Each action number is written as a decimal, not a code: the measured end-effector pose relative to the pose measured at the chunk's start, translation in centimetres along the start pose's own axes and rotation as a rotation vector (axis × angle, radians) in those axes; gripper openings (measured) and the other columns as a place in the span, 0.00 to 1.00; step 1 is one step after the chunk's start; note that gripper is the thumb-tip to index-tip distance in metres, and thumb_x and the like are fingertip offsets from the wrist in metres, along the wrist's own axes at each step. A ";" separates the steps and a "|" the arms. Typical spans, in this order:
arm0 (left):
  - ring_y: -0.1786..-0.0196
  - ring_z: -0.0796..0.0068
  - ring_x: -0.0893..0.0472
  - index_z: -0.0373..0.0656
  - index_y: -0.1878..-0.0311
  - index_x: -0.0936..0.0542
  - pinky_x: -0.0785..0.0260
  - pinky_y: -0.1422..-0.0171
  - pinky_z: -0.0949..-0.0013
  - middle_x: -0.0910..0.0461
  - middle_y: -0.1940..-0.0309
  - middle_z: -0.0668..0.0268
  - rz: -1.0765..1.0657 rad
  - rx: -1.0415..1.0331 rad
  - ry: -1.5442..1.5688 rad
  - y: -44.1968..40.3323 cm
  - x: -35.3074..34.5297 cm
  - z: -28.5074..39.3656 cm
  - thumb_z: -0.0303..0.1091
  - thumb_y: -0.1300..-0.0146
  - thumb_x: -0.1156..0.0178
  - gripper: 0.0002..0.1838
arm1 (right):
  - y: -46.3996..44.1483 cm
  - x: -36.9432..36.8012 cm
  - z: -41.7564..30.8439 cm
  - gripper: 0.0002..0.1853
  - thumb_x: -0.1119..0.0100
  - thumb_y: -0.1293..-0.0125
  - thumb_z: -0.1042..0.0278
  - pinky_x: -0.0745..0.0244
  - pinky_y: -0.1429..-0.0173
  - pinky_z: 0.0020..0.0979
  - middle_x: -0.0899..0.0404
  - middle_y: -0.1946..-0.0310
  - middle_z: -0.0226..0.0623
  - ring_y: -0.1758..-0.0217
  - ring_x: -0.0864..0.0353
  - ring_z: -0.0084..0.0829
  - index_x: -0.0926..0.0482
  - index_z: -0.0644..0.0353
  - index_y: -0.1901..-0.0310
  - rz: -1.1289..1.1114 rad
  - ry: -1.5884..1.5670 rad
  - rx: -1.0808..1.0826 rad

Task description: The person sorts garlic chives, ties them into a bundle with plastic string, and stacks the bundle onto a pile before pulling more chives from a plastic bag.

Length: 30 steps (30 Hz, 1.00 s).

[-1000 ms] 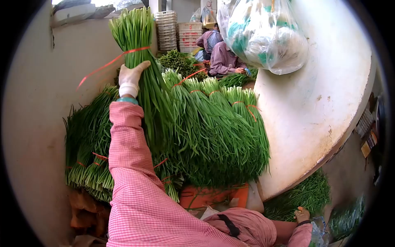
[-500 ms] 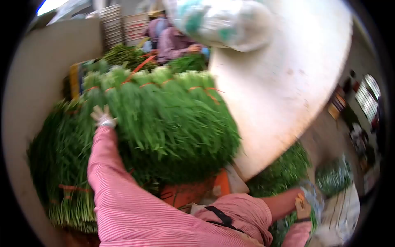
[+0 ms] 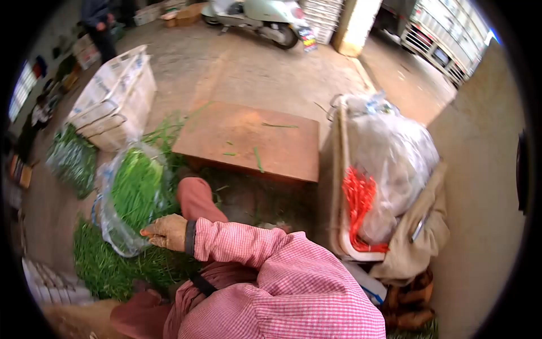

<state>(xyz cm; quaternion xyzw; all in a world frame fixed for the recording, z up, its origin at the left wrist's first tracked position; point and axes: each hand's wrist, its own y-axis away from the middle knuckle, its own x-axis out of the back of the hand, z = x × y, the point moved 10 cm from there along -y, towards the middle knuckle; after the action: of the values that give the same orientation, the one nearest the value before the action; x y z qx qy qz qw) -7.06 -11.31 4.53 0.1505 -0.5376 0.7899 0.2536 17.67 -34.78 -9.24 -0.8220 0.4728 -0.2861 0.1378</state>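
Observation:
My right hand [image 3: 169, 231], in a tan glove with orange at the fingertips, is at lower left in the head view. Its fingers are curled together at the rim of a clear plastic bag [image 3: 119, 244], closed on the plastic. Long green leafy stalks [image 3: 135, 189], like garlic chives, fill the bag. Loose greens [image 3: 107, 265] lie on the floor below and around it. My left hand is out of view.
A low brown board [image 3: 248, 141] carries a few leaf scraps. On the right stands a bin [image 3: 341, 186] with plastic sheeting [image 3: 389, 147] and red ties [image 3: 358, 198]. White crates [image 3: 116, 90], a scooter [image 3: 265, 17] and a person [image 3: 99, 25] are farther off.
The view has swung right, away from the stacked green bundles where my left hand lay spread. My left hand has left view. The bag and my right hand now appear on the left side.

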 end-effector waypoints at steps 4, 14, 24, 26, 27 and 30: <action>0.42 0.70 0.35 0.36 0.42 0.37 0.47 0.37 0.70 0.35 0.43 0.59 -0.353 -0.002 0.375 -5.5 -16.0 -0.4 0.27 0.38 0.56 0.20 | 6.4 11.3 -3.4 0.14 0.43 0.48 0.71 0.29 0.66 0.36 0.24 0.69 0.44 0.68 0.25 0.43 0.25 0.59 0.58 0.309 0.341 -0.144; 0.42 0.67 0.34 0.36 0.44 0.34 0.48 0.36 0.67 0.32 0.46 0.57 -0.614 -0.047 0.708 -4.3 -31.8 6.2 0.21 0.42 0.54 0.20 | 27.3 38.5 -7.3 0.18 0.38 0.52 0.65 0.29 0.55 0.29 0.22 0.64 0.44 0.60 0.23 0.36 0.22 0.52 0.56 0.596 1.072 -1.219; 0.45 0.71 0.32 0.34 0.46 0.33 0.47 0.38 0.69 0.29 0.49 0.58 -0.488 0.373 0.651 -2.7 -29.5 -10.1 0.23 0.42 0.51 0.19 | 31.0 44.0 0.9 0.08 0.42 0.50 0.63 0.31 0.51 0.30 0.21 0.68 0.37 0.56 0.24 0.31 0.18 0.45 0.67 0.557 1.143 -1.514; 0.47 0.72 0.31 0.34 0.46 0.32 0.47 0.38 0.70 0.28 0.50 0.58 -0.476 0.427 0.608 -2.5 -29.1 -11.5 0.22 0.43 0.52 0.19 | 22.9 45.2 -2.3 0.08 0.40 0.50 0.57 0.30 0.58 0.34 0.22 0.63 0.33 0.61 0.24 0.37 0.18 0.50 0.72 0.700 1.418 -0.994; 0.47 0.72 0.31 0.34 0.46 0.32 0.47 0.38 0.70 0.28 0.51 0.58 -0.473 0.427 0.592 -2.4 -29.2 -12.1 0.22 0.43 0.52 0.19 | 18.7 44.6 -2.6 0.09 0.39 0.51 0.59 0.30 0.58 0.33 0.23 0.60 0.33 0.61 0.24 0.38 0.19 0.50 0.69 0.695 1.515 -0.655; 0.49 0.72 0.30 0.34 0.48 0.31 0.45 0.39 0.69 0.27 0.53 0.59 -0.505 0.458 0.541 -1.0 -29.2 -13.2 0.20 0.45 0.52 0.19 | 14.3 45.2 5.9 0.12 0.43 0.48 0.53 0.31 0.57 0.33 0.22 0.62 0.32 0.60 0.24 0.36 0.20 0.48 0.66 0.616 1.277 -0.746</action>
<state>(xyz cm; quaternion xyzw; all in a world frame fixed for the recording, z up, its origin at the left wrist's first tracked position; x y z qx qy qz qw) 18.08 -5.73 -14.53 0.1174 -0.2091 0.8130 0.5306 28.88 -81.07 -5.71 -0.3236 0.7306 -0.4734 -0.3707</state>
